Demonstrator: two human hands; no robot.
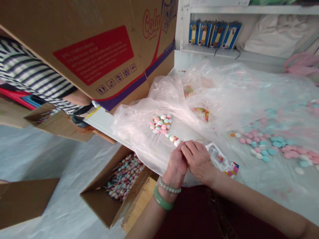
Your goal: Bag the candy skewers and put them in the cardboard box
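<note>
A candy skewer (172, 137) with small round candies in white, green and orange pokes out past the fingertips of both hands. My left hand (176, 166), wearing a jade bangle and a beaded bracelet, is closed around its near end. Against it, my right hand (199, 161) is closed too, fingers pressed together at the same spot; the grip itself is hidden. Just beyond lies a bunch of candy skewers (160, 123) on clear plastic sheeting (134, 121). Beside my right hand is a printed clear packet (218, 155).
Loose pink, blue and white candies (264, 144) are scattered on the right. Below the table's left edge, an open carton (99, 199) holds many candy skewers. A large cardboard box (94, 20) stands at the back left, near a person's striped sleeve (32, 69). Shelves (264, 10) line the back.
</note>
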